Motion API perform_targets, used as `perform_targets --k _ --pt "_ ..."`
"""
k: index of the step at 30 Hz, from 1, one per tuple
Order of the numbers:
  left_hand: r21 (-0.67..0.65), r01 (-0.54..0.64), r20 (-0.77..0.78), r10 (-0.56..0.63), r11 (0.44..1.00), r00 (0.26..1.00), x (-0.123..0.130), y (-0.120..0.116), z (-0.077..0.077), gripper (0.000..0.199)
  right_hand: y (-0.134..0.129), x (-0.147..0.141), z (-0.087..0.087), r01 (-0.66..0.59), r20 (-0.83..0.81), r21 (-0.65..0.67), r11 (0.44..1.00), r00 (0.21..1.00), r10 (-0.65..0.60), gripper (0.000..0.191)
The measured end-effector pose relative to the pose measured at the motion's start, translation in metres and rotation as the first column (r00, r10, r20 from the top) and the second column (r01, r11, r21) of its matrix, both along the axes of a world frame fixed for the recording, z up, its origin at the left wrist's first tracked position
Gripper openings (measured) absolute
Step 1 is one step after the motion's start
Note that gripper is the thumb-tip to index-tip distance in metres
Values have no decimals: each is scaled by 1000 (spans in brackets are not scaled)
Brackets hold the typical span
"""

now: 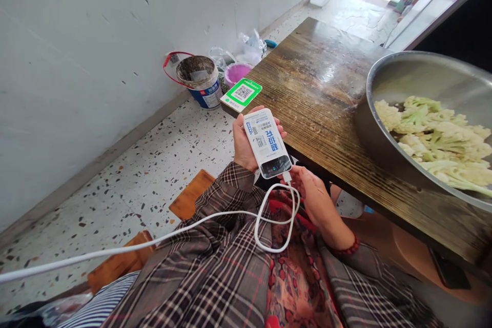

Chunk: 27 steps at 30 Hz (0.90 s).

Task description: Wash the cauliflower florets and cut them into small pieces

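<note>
In the middle of the head view my left hand (243, 142) holds a white power bank (266, 138) with blue lettering. The dark display at its lower end shows small lit marks. A white charging cable (258, 225) is plugged into that end, makes a loop over my lap and runs off to the left edge. My right hand (313, 195) is at the plug (287, 178), its fingers bent beside it; the plug partly hides the fingertips, and whether they pinch it I cannot make out.
To the right stands a dark wooden table (300, 82) bearing a large metal bowl (365, 123) of cauliflower (442, 138). A green QR-code card (243, 93) lies on its near left corner. Beyond it on the floor are a bucket (203, 87) with a red handle and a pink container (236, 74).
</note>
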<state>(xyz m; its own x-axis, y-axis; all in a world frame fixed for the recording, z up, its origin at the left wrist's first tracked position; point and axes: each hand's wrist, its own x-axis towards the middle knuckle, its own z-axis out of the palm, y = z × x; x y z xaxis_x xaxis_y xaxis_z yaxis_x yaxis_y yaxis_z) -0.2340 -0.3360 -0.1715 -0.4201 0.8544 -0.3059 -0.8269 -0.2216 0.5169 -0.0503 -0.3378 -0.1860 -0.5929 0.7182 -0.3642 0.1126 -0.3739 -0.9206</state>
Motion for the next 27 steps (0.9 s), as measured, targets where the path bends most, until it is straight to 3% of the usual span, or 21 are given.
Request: perform_targets --k 13,27 --pt "44 21 31 -22 999 999 -15 -4 -7 59 10 -38 1 -33 -103 -174 984 995 16 38" --pt "-1 67 43 -67 998 997 -35 2 -20 62 7 -55 -9 -43 -106 -242 969 994 18 35"
